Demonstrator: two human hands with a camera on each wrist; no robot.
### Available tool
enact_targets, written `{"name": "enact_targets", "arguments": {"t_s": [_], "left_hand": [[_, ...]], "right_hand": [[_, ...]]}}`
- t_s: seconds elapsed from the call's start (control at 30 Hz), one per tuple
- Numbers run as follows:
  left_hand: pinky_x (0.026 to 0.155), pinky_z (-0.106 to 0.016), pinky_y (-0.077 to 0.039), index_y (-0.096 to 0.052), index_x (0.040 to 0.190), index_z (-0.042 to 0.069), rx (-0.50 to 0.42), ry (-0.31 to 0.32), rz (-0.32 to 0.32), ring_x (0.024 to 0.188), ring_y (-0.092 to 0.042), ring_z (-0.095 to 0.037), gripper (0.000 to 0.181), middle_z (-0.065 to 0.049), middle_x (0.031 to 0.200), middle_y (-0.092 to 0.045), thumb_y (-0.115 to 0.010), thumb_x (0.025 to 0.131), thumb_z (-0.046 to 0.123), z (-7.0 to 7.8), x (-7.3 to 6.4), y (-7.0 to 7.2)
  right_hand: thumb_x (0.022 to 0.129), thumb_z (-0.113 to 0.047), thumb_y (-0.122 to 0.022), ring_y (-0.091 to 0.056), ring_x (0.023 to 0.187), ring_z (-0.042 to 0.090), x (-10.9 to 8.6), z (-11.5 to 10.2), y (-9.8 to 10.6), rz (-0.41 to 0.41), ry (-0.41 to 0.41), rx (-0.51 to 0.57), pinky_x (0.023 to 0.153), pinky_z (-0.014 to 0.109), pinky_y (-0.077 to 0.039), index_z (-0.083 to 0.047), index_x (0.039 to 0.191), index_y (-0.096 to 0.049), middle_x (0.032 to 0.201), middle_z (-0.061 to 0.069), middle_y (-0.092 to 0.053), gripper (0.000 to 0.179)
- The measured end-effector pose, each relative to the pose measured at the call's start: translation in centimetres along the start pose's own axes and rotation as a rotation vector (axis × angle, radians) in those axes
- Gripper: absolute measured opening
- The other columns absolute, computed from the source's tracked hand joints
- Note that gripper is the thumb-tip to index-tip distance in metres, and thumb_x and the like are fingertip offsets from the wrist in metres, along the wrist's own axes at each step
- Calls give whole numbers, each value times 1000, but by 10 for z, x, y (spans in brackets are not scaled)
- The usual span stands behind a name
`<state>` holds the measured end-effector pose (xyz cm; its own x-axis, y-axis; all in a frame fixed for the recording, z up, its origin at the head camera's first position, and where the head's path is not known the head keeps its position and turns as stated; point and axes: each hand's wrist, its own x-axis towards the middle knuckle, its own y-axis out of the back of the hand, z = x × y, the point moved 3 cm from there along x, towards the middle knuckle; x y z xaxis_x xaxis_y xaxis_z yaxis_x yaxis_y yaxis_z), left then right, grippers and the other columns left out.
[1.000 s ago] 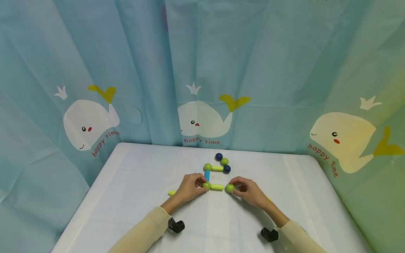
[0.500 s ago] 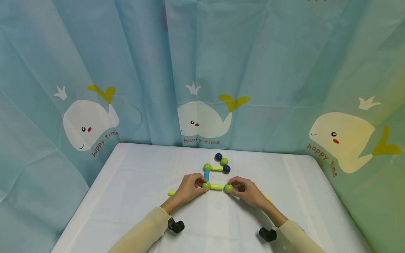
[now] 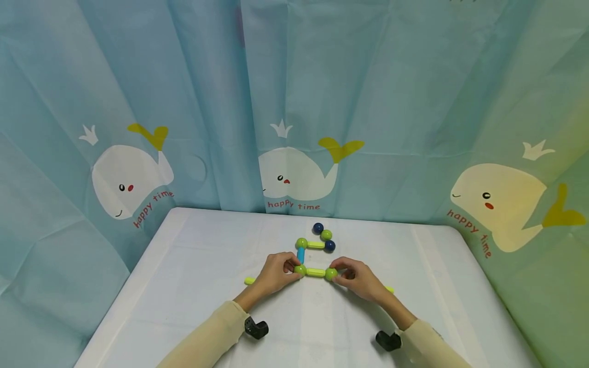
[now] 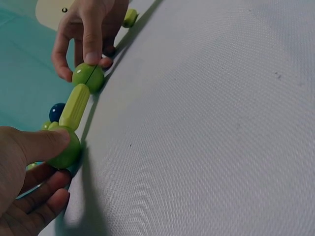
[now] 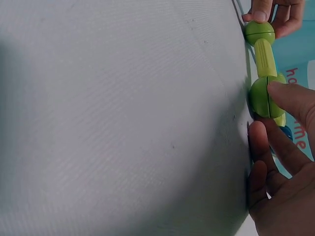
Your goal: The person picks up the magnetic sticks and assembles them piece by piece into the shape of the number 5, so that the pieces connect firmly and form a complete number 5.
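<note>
My left hand point(image 3: 275, 273) pinches a green ball point(image 3: 300, 270) at the near left corner of a small stick-and-ball figure. From that ball a yellow-green stick point(image 3: 315, 272) runs right to a second green ball point(image 5: 263, 97), which my right hand point(image 3: 360, 279) pinches between thumb and fingers. The stick touches both balls in the wrist views. A blue stick point(image 3: 301, 255) leads away from the left ball to a far green ball point(image 3: 301, 243). Another yellow-green stick point(image 3: 315, 245) joins that one to a dark blue ball point(image 3: 330, 246).
Behind the figure lie a loose dark blue ball point(image 3: 318, 228) and a green ball point(image 3: 326, 234). One yellow-green stick point(image 3: 249, 280) pokes out beside the left wrist; another stick point(image 3: 389, 289) is partly hidden by the right arm. A whale-print curtain point(image 3: 294, 102) hangs behind the white table point(image 3: 207, 306).
My right hand has slid its green ball slightly left, closing the gap to the end of the near yellow-green stick. The left hand has stayed in place on its ball.
</note>
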<state>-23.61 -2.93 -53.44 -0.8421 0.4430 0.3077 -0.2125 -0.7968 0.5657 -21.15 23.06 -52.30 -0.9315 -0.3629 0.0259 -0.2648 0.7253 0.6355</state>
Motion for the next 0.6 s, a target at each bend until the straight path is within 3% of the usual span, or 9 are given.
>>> {"name": "enact_targets", "arguments": {"t_s": [0.3,0.6], "left_hand": [[70,-24,-55,-74,100,9,-1,1,-4,80,-68,-13,20,-1,95,-73,-85,84,7,0,1,0],[71,-23,-55,-74,101,8,-2,13,-16,81,-68,-12,20,-2,96,-73,-85,84,7,0,0,1]], "right_hand": [[94,-14,-75,-66,87,17,2,-4,9,-76,67,-20,76,29,-54,-11,118,-69,114,7,-73,25],[93,-6,-75,-68,88,22,-6,-9,37,-99,151,-120,73,30,-56,-5,129,-64,116,16,-71,38]]}}
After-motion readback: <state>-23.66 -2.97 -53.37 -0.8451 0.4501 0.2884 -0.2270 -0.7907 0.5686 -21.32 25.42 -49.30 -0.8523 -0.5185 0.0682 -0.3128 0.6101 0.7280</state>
